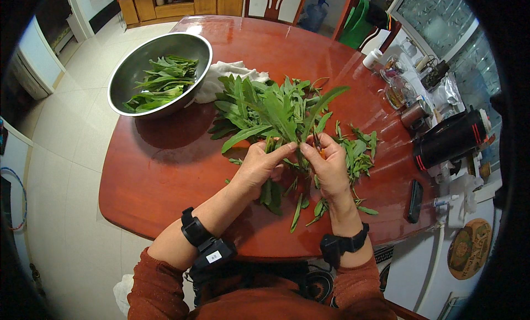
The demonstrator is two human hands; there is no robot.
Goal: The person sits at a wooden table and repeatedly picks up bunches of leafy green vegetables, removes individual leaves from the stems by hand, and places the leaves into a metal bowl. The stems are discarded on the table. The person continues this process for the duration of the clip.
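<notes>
My left hand (265, 162) and my right hand (329, 162) pinch a leafy green stem (285, 121) between thumbs and fingers, thumbs nearly touching. My left hand also has some leaves in its curled fingers, hanging below it. A small dark-tipped tool, perhaps scissors, shows partly among my right fingers; its kind is not clear. Behind the hands lies a large pile of leafy greens (240, 100). A smaller heap of leaves (358, 154) is right of my right hand, with loose leaves nearer me. At the back left, a steel basin (120, 75) holds more leaves.
The red wooden table (174, 204) bears a white cloth (211, 82) beside the basin. Along the right stand a black thermos jug (451, 140), a metal mug (415, 112), glassware, a white bottle (372, 58) and a black phone (415, 201). Chairs stand at the far edge.
</notes>
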